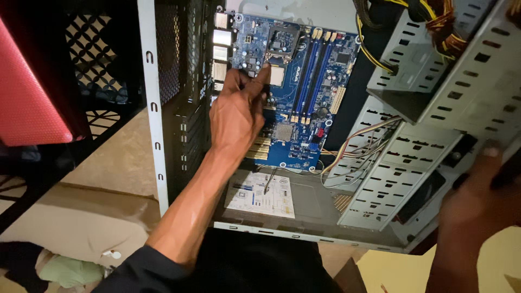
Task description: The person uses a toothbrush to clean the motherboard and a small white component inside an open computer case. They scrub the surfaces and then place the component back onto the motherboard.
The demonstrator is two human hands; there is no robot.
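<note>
Open desktop case [163, 135] filled the frame, side panel off, grey drive cage [401, 163] at right. Blue motherboard [304, 81] sat seated at upper centre, CPU socket [282, 40] unlatched, memory slots empty; fitting looked partly done. Left hand [236, 114] reached in, index finger extended onto the board beside the socket, grasping nothing. Right hand [477, 190], blurred at the right edge, gripped the case frame.

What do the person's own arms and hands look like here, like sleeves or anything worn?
The left hand is bare, with no glove, ring or watch in view. Its forearm is bare too, with a dark sleeve pushed up near the elbow. The right hand is blurred at the picture's edge; it looks bare, and no sleeve shows there.
</note>
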